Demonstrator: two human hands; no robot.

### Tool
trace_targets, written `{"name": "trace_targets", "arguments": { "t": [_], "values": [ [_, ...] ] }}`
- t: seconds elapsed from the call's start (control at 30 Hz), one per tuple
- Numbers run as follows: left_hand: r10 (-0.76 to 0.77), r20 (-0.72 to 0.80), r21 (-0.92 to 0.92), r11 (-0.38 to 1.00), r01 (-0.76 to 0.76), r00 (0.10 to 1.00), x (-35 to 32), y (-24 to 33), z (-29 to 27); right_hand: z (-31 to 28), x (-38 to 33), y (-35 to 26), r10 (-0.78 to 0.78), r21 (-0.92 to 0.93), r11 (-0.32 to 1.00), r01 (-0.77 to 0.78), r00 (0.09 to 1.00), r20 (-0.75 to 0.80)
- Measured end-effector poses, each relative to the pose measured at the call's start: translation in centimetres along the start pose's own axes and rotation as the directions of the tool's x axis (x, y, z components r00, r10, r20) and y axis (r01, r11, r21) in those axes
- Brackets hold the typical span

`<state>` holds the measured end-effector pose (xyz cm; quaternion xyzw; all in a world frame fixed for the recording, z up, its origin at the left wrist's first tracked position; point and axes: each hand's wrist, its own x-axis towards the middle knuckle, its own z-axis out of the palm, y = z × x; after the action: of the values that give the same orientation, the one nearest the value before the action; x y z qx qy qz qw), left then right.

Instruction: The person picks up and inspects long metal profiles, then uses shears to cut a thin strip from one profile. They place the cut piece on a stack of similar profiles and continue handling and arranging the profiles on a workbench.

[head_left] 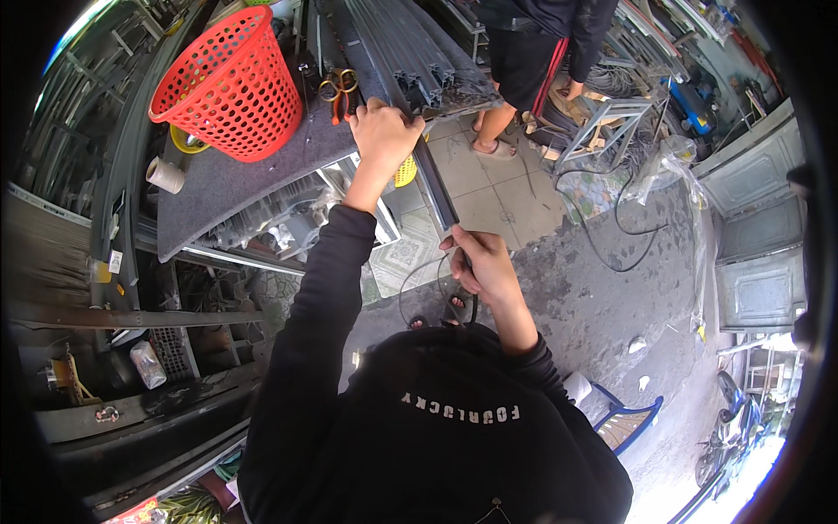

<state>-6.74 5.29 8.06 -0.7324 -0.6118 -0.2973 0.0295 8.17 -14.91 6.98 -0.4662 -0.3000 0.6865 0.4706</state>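
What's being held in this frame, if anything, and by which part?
A long dark bar: the left hand grips it partway along; the right hand is at its near end, though whether it grips there is unclear.

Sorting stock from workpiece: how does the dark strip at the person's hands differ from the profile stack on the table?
The strip is a single piece; the stack holds several.
The strip's near end juts out over the tiled floor; the stack lies on the grey table.
The left hand and right hand are at the strip; neither is on the stack.
Shared: both are long, narrow and dark grey.
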Motion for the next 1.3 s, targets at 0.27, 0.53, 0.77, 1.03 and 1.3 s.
{"name": "trace_targets", "arguments": {
  "t": [0.27,0.53,0.77,1.03,1.3],
  "values": [
    [0.061,0.042,0.250,0.966,-0.070,0.997,0.3,0.5,0.1,-0.2,0.1,0.2,-0.014,0.008,1.000,0.014,1.000,0.016],
    [0.021,-0.037,0.249,0.969,-0.011,0.999,-0.7,0.9,1.2,0.3,-0.1,-0.1,0.010,0.003,1.000,-0.010,1.000,-0.004],
    [0.034,-0.039,0.226,0.974,-0.024,0.999,-0.4,0.4,1.0,0.9,-0.8,-1.5,-0.029,0.038,0.999,0.028,1.000,0.004],
    [0.064,-0.030,0.191,0.980,-0.057,0.998,-0.4,0.1,1.0,1.2,-0.8,-0.7,-0.026,0.031,0.999,0.026,0.999,-0.020],
    [0.099,-0.096,0.244,0.967,-0.073,0.990,-1.3,0.5,1.5,0.7,-0.7,-0.1,0.024,0.069,0.997,-0.022,0.999,-0.021]
  ]
}}
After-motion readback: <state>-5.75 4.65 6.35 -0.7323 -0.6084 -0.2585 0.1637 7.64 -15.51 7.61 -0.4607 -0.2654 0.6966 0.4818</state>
